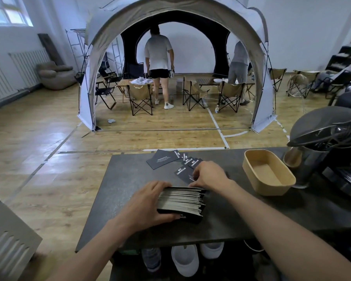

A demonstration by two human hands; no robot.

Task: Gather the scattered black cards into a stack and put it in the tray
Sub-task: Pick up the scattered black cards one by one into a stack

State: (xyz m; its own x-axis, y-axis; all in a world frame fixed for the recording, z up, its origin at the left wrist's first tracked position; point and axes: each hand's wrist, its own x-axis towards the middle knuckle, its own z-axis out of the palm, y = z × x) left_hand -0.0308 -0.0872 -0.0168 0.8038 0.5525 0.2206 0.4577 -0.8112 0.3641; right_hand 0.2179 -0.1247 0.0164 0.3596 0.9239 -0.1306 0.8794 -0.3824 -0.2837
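A thick stack of black cards (181, 201) lies fanned on the dark table (130, 183), its pale edges showing. My left hand (148, 203) grips the stack from its left side. My right hand (208, 174) rests on the far end of the stack, fingers bent over a loose black card (181, 173). Several more loose cards (164, 159) with white print lie scattered just beyond my right hand. The tan tray (249, 171) stands empty to the right of the cards.
A dark coffee machine (328, 142) with a metal cup stands right of the tray. White cups sit on a shelf under the table. Beyond the table, two people stand among folding chairs inside a large tent.
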